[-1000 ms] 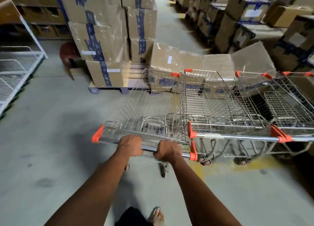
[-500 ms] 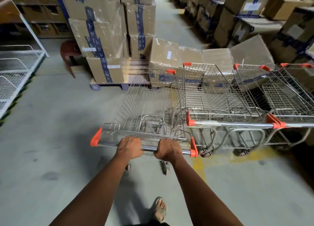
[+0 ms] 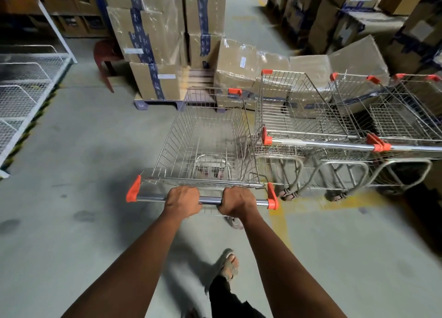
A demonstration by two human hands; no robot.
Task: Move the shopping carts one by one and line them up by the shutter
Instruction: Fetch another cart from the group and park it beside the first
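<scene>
An empty wire shopping cart [image 3: 205, 140] with orange corner caps stands straight ahead of me. Both hands grip its chrome handle bar: my left hand [image 3: 183, 199] left of centre, my right hand [image 3: 238, 201] right of centre. Directly to its right, a second cart [image 3: 301, 117] and a third cart [image 3: 397, 117] stand side by side, their handle bars in one line. My cart's handle sits further back than theirs, closer to me. No shutter is visible.
Stacked cardboard boxes on a pallet [image 3: 153, 50] stand ahead left, and wrapped boxes [image 3: 241, 64] lie just past the carts. More boxes [image 3: 358, 14] line the aisle at right. White wire shelving [image 3: 26, 85] is at left. A red stool [image 3: 105, 54] sits behind.
I have pulled my cart back and a little leftward out of the row. Its handle, once level with the neighbouring cart's, now sits nearer me. My foot has stepped.
</scene>
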